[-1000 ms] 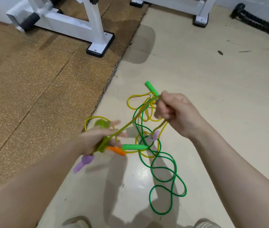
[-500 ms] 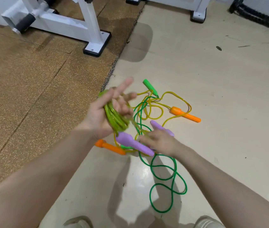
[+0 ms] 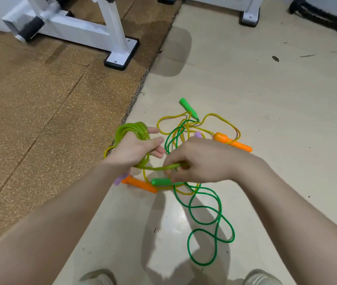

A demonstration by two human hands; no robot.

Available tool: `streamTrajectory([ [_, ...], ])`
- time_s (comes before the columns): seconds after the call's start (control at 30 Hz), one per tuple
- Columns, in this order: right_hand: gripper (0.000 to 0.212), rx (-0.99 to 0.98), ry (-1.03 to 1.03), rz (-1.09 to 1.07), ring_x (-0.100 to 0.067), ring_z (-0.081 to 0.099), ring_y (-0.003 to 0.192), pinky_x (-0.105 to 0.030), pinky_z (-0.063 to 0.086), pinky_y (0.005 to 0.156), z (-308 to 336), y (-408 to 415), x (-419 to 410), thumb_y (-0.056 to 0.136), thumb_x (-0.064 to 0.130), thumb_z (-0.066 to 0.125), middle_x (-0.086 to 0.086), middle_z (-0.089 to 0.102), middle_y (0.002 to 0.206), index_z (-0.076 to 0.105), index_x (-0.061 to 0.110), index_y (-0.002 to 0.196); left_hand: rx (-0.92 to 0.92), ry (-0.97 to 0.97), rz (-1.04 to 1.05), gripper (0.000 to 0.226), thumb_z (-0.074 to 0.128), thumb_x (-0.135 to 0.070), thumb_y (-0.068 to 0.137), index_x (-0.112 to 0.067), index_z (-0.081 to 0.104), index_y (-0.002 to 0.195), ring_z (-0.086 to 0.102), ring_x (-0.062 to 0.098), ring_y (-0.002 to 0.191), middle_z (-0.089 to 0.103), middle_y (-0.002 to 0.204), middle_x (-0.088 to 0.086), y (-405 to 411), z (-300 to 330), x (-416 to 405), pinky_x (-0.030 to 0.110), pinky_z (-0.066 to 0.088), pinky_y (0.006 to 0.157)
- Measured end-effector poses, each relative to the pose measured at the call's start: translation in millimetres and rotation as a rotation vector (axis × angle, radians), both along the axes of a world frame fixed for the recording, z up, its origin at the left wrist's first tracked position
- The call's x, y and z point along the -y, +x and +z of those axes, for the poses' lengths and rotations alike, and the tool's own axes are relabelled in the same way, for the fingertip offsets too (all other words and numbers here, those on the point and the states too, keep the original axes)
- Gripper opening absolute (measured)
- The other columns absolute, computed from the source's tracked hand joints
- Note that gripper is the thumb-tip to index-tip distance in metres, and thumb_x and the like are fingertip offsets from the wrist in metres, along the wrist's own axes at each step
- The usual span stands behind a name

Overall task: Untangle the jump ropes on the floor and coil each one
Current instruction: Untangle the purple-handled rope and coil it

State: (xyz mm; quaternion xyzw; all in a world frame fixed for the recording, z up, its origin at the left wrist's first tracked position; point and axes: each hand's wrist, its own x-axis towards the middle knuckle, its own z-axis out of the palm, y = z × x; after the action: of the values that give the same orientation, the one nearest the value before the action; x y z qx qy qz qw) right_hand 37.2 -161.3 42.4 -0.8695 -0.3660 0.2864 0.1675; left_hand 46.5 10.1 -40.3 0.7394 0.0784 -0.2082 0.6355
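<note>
Fingers of the left hand (image 3: 136, 150) lie nearly straight with the lime-green jump rope (image 3: 131, 130) looped in coils around the palm and the back of the hand. One strand of that rope runs from the coils toward 3 o'clock into the right hand (image 3: 201, 161), whose curled fingers pinch it. A purple handle (image 3: 119, 178) peeks out under the left wrist, and another purple handle (image 3: 198, 134) shows just beyond the right hand at 12 o'clock. Below both hands, on the cream floor (image 3: 276, 89), the dark green jump rope (image 3: 206, 223) and the yellow jump rope (image 3: 221, 120) with orange handles lie tangled together. Loose green loops trail toward 6 o'clock, between two shoes. At 10 o'clock a white exercise frame (image 3: 110, 25) stands on a brown mat (image 3: 40, 99).
</note>
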Motion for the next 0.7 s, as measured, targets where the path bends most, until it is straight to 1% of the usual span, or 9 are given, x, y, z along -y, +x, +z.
streamTrajectory([
  [0.07, 0.021, -0.019, 0.088, -0.064, -0.006, 0.048, 0.059, -0.017, 0.039, 0.072, 9.0, 7.6, 11.9, 0.084, 0.024, 0.065, 0.009, 0.055, 0.061, 0.069, 0.023, 0.104, -0.072, 0.109, -0.225, 0.018, 0.058, -0.031, 0.091, -0.015, 0.062, 0.097, 0.047, 0.009, 0.035, 0.058, 0.048, 0.0, -2.8, 15.3, 11.0, 0.008, 0.031, 0.034],
  [0.1, 0.02, -0.018, 0.144, -0.11, -0.007, 0.05, 0.061, -0.014, 0.037, 0.074, 11.4, 11.9, 18.8, 0.083, 0.022, 0.067, 0.013, 0.057, 0.06, 0.069, 0.02, 0.103, -0.148, 0.102, -0.325, 0.034, 0.053, -0.048, 0.089, -0.015, 0.061, 0.085, 0.043, 0.015, 0.036, 0.054, 0.045, 0.002, -3.8, 17.8, 14.2, 0.01, 0.03, 0.036],
  [0.17, 0.014, 0.021, 0.261, -0.211, -0.007, 0.049, 0.062, -0.016, 0.037, 0.061, 11.5, 19.6, 32.2, 0.081, 0.016, 0.07, 0.01, 0.059, 0.063, 0.068, 0.016, 0.094, -0.357, -0.183, -0.509, 0.069, 0.035, -0.075, 0.075, -0.009, 0.053, 0.072, 0.034, 0.017, 0.032, 0.042, 0.033, 0.002, -7.8, 17.9, 15.6, 0.015, 0.035, 0.039],
  [0.23, 0.011, 0.041, 0.374, -0.334, -0.003, 0.047, 0.056, -0.011, 0.035, 0.055, 5.3, 24.2, 43.8, 0.079, 0.009, 0.072, 0.007, 0.058, 0.067, 0.065, 0.014, 0.086, -0.479, -0.493, -0.678, 0.082, 0.038, -0.09, 0.057, -0.01, 0.053, 0.068, 0.031, 0.011, 0.025, 0.036, 0.03, -0.004, -6.8, 13.9, 14.1, 0.021, 0.038, 0.044],
  [0.3, 0.02, -0.102, 0.537, -0.498, -0.002, 0.043, 0.052, -0.01, 0.035, 0.051, -5.5, 25.9, 51.5, 0.077, 0.003, 0.071, 0.005, 0.052, 0.071, 0.062, 0.018, 0.086, -0.575, -0.769, -0.807, 0.078, 0.044, -0.089, 0.056, -0.014, 0.057, 0.07, 0.031, 0.009, 0.024, 0.036, 0.032, -0.007, -4.3, 17.4, 14.6, 0.021, 0.039, 0.047],
  [0.37, 0.028, -0.335, 0.69, -0.61, -0.004, 0.04, 0.048, -0.012, 0.034, 0.043, -18.8, 22.1, 49.8, 0.079, -0.003, 0.066, 0.001, 0.05, 0.078, 0.06, 0.02, 0.095, -0.612, -1.006, -0.91, 0.07, 0.046, -0.08, 0.068, -0.012, 0.054, 0.079, 0.031, 0.013, 0.027, 0.035, 0.038, -0.005, -2.6, 21.4, 16.0, 0.022, 0.043, 0.052],
  [0.5, 0.041, -0.694, 0.927, -0.727, -0.001, 0.045, 0.043, -0.014, 0.037, 0.043, -49.5, 9.1, 29.5, 0.082, 0.0, 0.059, -0.008, 0.059, 0.093, 0.052, 0.012, 0.119, -0.582, -1.255, -0.985, 0.054, 0.05, -0.062, 0.083, -0.008, 0.049, 0.086, 0.022, 0.011, 0.026, 0.026, 0.036, -0.004, -3.5, 23.5, 18.4, 0.023, 0.045, 0.058],
  [0.6, 0.055, -1.111, 1.112, -0.782, -0.003, 0.036, 0.036, -0.025, 0.027, 0.051, -65.7, 2.2, 15.0, 0.076, 0.015, 0.057, 0.002, 0.06, 0.062, 0.047, 0.013, 0.13, -0.565, -1.3, -0.946, 0.05, 0.053, -0.056, 0.085, -0.007, 0.05, 0.086, 0.021, 0.011, 0.026, 0.025, 0.035, -0.004, -4.5, 22.2, 15.9, 0.024, 0.045, 0.058],
  [0.7, 0.067, -1.255, 1.176, -0.685, -0.004, 0.033, 0.035, -0.02, 0.024, 0.043, -74.2, -1.1, 7.6, 0.061, 0.057, 0.074, -0.017, 0.047, 0.073, 0.065, 0.016, 0.113, -0.553, -1.31, -0.945, 0.048, 0.051, -0.054, 0.087, -0.006, 0.051, 0.086, 0.021, 0.011, 0.026, 0.025, 0.035, -0.004, -5.2, 21.5, 11.4, 0.024, 0.045, 0.058],
])
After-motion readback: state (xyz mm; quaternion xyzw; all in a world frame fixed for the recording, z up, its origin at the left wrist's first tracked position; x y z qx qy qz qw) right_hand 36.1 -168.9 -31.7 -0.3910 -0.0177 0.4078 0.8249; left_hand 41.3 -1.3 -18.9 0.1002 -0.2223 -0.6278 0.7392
